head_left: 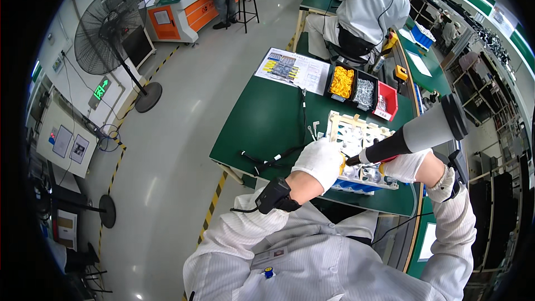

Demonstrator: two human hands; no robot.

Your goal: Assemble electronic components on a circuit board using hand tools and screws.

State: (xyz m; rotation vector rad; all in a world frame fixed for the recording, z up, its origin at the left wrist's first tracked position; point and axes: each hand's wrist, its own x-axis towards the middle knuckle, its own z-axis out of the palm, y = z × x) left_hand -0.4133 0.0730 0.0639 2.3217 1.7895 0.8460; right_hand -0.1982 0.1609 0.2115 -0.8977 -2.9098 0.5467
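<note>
My right hand (407, 166), in a white glove, is closed beneath a grey and black power screwdriver (426, 131), whose grip is mostly hidden. The driver tilts down to the left, its dark nose over a blocky white and blue assembly (359, 131) with a cream frame and round silver parts. My left hand (319, 163), also gloved, has its fingers bent together at the assembly's near left side, by the driver's nose. What they pinch is hidden. Yellow shows at the fingertips. Beside that hand lie a black cable (278, 157) and small pale terminal-like pieces (314, 130).
At the table's far side stand a black bin of yellow parts (341, 82), a black bin of silver parts (365, 93) and a red bin (385, 101). A printed sheet (292, 71) lies left of them. Ahead, a person (370, 5) sits; a fan (108, 33) stands left.
</note>
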